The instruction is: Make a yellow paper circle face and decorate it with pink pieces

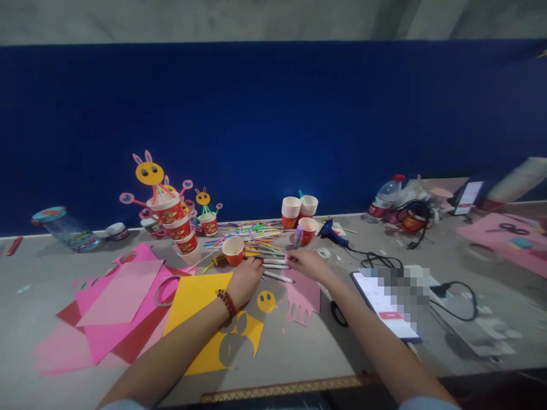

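Observation:
My left hand [248,280], with a beaded bracelet at the wrist, has its fingers closed at the left ends of several white marker-like sticks [277,276]. At their right ends is my right hand [304,265], its fingertips pinched together near the upper sticks. Just behind my left hand stands an open paper cup [233,251]. A yellow paper circle with two eyes [266,302] lies below the sticks, beside cut yellow paper [200,302]. Under my right hand is a pink sheet [303,296] with cut-out shapes along its lower edge.
Stacked red cups with a yellow bunny figure [149,173] stand at the left, near pink sheets [123,290]. Colourful strips [252,230] lie behind my hands. A blue glue gun [333,233], a phone [380,302], cables and a bottle [384,199] are on the right.

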A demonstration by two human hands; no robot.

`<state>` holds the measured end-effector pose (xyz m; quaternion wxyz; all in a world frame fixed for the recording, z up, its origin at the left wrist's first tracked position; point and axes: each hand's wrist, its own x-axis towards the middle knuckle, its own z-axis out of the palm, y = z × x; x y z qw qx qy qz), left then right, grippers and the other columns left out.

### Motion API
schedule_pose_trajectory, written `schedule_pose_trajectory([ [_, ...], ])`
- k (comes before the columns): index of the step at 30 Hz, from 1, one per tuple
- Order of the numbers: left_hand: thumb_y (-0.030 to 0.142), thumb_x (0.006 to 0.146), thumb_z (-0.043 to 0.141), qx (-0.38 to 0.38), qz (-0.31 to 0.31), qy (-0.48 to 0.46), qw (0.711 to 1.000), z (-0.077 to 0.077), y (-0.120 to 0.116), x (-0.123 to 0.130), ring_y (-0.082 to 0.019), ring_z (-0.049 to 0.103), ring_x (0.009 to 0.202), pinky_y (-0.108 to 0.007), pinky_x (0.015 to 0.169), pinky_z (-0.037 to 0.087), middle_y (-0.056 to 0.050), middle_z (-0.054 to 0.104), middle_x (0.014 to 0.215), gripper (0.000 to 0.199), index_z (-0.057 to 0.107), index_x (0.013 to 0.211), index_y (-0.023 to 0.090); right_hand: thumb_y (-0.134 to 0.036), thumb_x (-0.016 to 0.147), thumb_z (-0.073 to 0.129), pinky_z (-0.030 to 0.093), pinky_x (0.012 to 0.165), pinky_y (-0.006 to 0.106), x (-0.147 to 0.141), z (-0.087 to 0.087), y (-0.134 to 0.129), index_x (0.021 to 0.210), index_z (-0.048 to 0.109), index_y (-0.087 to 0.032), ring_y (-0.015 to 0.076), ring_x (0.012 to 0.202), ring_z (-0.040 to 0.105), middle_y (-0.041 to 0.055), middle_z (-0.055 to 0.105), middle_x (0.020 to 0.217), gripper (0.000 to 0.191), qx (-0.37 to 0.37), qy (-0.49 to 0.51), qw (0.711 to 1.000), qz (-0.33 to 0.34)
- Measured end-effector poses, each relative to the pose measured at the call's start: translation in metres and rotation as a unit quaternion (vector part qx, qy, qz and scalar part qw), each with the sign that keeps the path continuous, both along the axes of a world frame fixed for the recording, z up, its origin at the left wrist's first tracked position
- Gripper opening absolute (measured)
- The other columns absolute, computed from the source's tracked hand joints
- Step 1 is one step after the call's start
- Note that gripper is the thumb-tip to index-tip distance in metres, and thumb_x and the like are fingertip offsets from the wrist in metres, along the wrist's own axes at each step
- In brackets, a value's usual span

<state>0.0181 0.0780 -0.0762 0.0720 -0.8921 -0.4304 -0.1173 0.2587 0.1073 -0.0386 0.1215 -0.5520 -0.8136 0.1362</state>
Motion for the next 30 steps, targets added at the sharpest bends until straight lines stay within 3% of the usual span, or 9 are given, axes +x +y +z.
schedule_pose_trajectory([
  [6, 0.01, 0.092, 0.052, -0.017, 0.0, -0.01, 1.0, 0.002, 0.007, 0.001, -0.025, 0.057, 0.099, -0.036, 0.081, 0.05, -0.01, 0.063, 0.097, 0.013, 0.065, 0.093, 0.015, -0.029, 0.094, 0.053, 0.04, 0.068, 0.025, -0.016, -0.008, 0.003, 0.103, 0.067, -0.02, 0.0218, 0.084, 0.066, 0.0068, 0.073, 0.088, 0.02, 0.018, 0.046, 0.998, -0.024],
  [12, 0.013, 0.094, 0.049, -0.049, 0.013, -0.084, 0.995, 0.025, -0.003, -0.004, -0.025, 0.06, 0.098, -0.039, 0.086, 0.048, -0.01, 0.066, 0.099, 0.016, 0.062, 0.103, 0.016, -0.048, 0.101, 0.027, 0.047, 0.071, 0.028, -0.011, -0.013, -0.028, 0.101, 0.063, -0.02, 0.0191, 0.082, 0.065, 0.0053, 0.07, 0.09, 0.046, -0.017, 0.187, 0.982, 0.003],
  [13, 0.015, 0.095, 0.049, -0.059, 0.017, -0.102, 0.993, 0.029, -0.008, -0.005, -0.024, 0.061, 0.095, -0.037, 0.084, 0.048, -0.009, 0.067, 0.098, 0.016, 0.061, 0.104, 0.017, -0.05, 0.101, 0.022, 0.048, 0.067, 0.027, -0.012, -0.015, -0.035, 0.106, 0.061, -0.019, 0.0183, 0.077, 0.065, 0.0056, 0.07, 0.09, 0.05, -0.04, 0.242, 0.969, 0.005],
  [15, 0.019, 0.097, 0.047, -0.082, 0.015, -0.132, 0.988, 0.035, -0.019, -0.004, -0.02, 0.064, 0.086, -0.031, 0.076, 0.05, -0.006, 0.069, 0.096, 0.017, 0.06, 0.108, 0.018, -0.059, 0.096, 0.032, 0.048, 0.058, 0.027, -0.018, -0.018, -0.048, 0.117, 0.055, -0.018, 0.0171, 0.065, 0.063, 0.0059, 0.069, 0.088, 0.051, -0.119, 0.423, 0.898, 0.017],
  [16, 0.02, 0.098, 0.047, -0.093, 0.01, -0.146, 0.985, 0.038, -0.025, -0.004, -0.019, 0.065, 0.083, -0.028, 0.073, 0.05, -0.005, 0.069, 0.095, 0.017, 0.059, 0.109, 0.019, -0.062, 0.09, 0.046, 0.047, 0.055, 0.027, -0.024, -0.019, -0.055, 0.116, 0.054, -0.018, 0.0159, 0.06, 0.06, 0.0048, 0.069, 0.086, 0.052, -0.152, 0.491, 0.857, 0.03],
  [18, 0.022, 0.098, 0.047, -0.119, -0.012, -0.184, 0.976, 0.041, -0.036, -0.002, -0.017, 0.066, 0.083, -0.025, 0.072, 0.05, -0.004, 0.07, 0.098, 0.017, 0.058, 0.111, 0.02, -0.058, 0.08, 0.064, 0.043, 0.049, 0.023, -0.037, -0.016, -0.066, 0.102, 0.056, -0.019, 0.0132, 0.052, 0.055, -0.0006, 0.065, 0.07, 0.046, -0.184, 0.556, 0.811, 0.017],
  [22, 0.026, 0.098, 0.048, -0.156, -0.039, -0.248, 0.955, 0.043, -0.051, -0.002, -0.019, 0.066, 0.091, -0.028, 0.079, 0.05, -0.006, 0.07, 0.101, 0.016, 0.059, 0.107, 0.02, -0.051, 0.083, 0.065, 0.028, 0.041, 0.019, -0.06, -0.004, -0.08, 0.072, 0.049, -0.021, 0.0083, 0.04, 0.041, -0.0075, 0.052, 0.047, 0.036, -0.175, 0.597, 0.781, -0.053],
  [27, 0.032, 0.102, 0.039, -0.141, 0.018, -0.097, 0.985, 0.048, -0.059, -0.002, -0.023, 0.067, 0.081, -0.029, 0.068, 0.048, -0.008, 0.069, 0.09, 0.023, 0.056, 0.099, 0.018, -0.049, 0.083, 0.065, 0.026, 0.038, 0.018, -0.076, 0.008, -0.09, 0.068, 0.047, -0.021, 0.0071, 0.036, 0.038, -0.0079, 0.05, 0.043, 0.036, -0.179, 0.613, 0.767, -0.059],
  [30, 0.037, 0.102, 0.035, -0.15, 0.009, -0.044, 0.988, 0.052, -0.068, -0.007, -0.022, 0.065, 0.069, -0.028, 0.06, 0.044, -0.006, 0.066, 0.076, 0.027, 0.054, 0.098, 0.018, -0.048, 0.082, 0.068, 0.027, 0.037, 0.019, -0.078, 0.017, -0.097, 0.064, 0.05, -0.021, 0.0078, 0.035, 0.04, -0.006, 0.051, 0.042, 0.038, -0.178, 0.624, 0.76, -0.033],
])
